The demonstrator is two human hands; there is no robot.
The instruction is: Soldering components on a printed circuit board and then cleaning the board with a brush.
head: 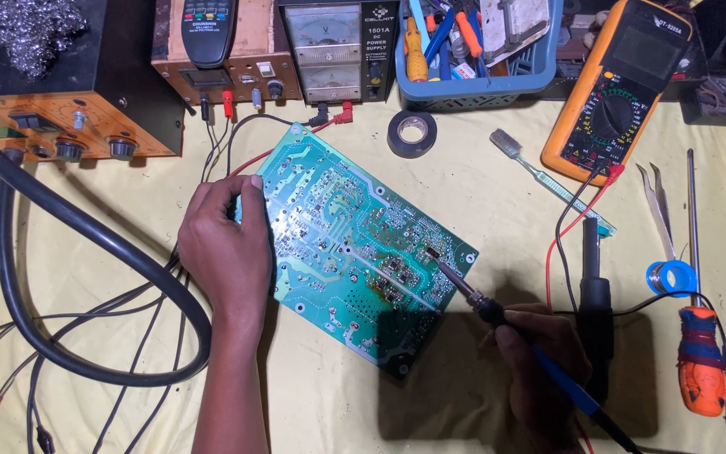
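**Soldering iron tip on a green circuit board**

A large green printed circuit board [355,252] lies solder side up, slanted across the yellow cloth-covered bench [464,168]. The left hand [227,248] rests on the board's left edge, fingers curled over the rim and pressing it down. The right hand [539,361] is closed around the blue-handled soldering iron [497,315], held like a pen, its metal tip touching the board near the right corner, beside a small dark component.

Just behind the board sits a roll of black insulating tape [412,133]. Further right lie a metal-handled brush [539,172], an orange-cased multimeter [619,84] with red and black leads, a pair of steel tweezers [657,206], and an orange-handled screwdriver [701,357]. A blue plastic basket of tools [476,80] and a bench power supply with two analogue meters [334,50] stand along the back edge. Thick black cables [69,227] loop at the left.
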